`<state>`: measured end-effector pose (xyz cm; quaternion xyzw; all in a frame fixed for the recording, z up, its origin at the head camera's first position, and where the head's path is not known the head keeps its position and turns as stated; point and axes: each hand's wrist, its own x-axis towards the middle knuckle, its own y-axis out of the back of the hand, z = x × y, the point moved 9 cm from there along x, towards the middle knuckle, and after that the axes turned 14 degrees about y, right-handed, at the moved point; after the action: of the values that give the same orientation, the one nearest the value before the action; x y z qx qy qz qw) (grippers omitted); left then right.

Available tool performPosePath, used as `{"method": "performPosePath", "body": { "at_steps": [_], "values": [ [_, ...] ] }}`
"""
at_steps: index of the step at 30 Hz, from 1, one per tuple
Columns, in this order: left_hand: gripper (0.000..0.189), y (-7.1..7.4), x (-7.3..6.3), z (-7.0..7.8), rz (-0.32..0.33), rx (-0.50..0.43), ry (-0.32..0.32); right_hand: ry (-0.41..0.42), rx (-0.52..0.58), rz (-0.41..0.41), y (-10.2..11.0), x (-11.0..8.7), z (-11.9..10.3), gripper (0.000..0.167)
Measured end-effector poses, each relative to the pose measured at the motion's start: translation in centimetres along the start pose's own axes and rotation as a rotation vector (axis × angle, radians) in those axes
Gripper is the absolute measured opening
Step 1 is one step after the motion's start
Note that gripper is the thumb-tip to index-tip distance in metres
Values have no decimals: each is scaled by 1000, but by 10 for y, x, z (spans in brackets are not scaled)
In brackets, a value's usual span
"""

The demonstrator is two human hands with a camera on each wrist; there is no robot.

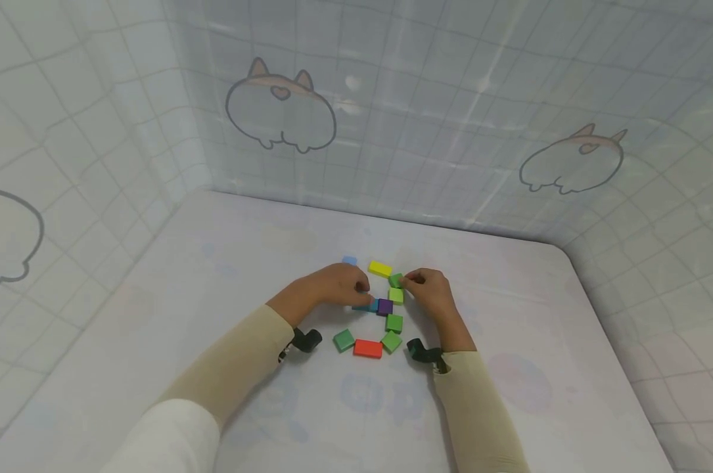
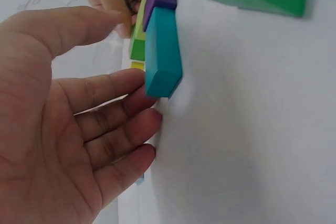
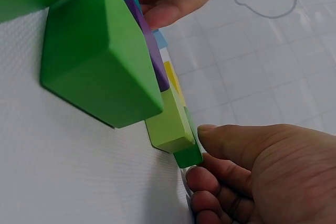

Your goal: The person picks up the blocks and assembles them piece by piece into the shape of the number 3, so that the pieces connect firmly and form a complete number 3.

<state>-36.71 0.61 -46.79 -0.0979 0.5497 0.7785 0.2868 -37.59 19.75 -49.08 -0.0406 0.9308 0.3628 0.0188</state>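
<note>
My left hand is over the teal-blue rectangular block, its fingers loosely extended; in the left wrist view the fingertips lie at the near end of that block, with the thumb apart. A purple block adjoins the blue one. At the right, my right hand pinches a green block by its edge between thumb and index finger, partly hidden in the right wrist view. This green block borders the lime block and sits near the yellow block.
Below are two green blocks, the lower one turned, then a red block and a darker green block. Beyond the left hand lies a light blue block. A white patterned sheet covers the table; tiled-print walls stand behind and beside.
</note>
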Motion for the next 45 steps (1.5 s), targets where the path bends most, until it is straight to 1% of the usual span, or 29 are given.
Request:
{"method": "performPosePath", "body": {
  "at_steps": [2, 5, 9, 12, 14, 20, 23, 27, 29, 36, 45],
  "values": [
    [41, 3, 2, 0, 15, -23, -2, -6, -1, -1, 0, 0, 1, 33],
    [34, 7, 7, 1, 55, -26, -10, -12, -3, -3, 0, 1, 1, 31],
    [24, 12, 16, -1, 120, -24, 15, -10, 6, -3, 1, 0, 0, 30],
    [25, 16, 22, -1, 171, -27, 37, -13, 16, -5, 0, 0, 0, 30],
    [28, 20, 25, 0, 206, -12, 44, -22, 21, -6, -1, 0, 0, 29],
    [33, 34, 26, 5, 300, 46, 14, -12, 16, -3, -2, 1, -3, 27],
    [31, 36, 29, 9, 309, 64, -10, -8, 14, -3, -2, 2, -3, 27],
    [28, 35, 34, 17, 300, 101, -41, 3, 8, -2, -1, 2, -3, 25],
    [27, 35, 37, 19, 296, 124, -46, 10, 4, 1, -1, 2, -3, 25],
    [26, 30, 46, 26, 265, 185, -29, 20, -3, 5, 0, 2, -3, 26],
    [23, 27, 51, 28, 272, 179, -18, 27, -24, 25, 3, 3, -1, 23]
  ]
}}
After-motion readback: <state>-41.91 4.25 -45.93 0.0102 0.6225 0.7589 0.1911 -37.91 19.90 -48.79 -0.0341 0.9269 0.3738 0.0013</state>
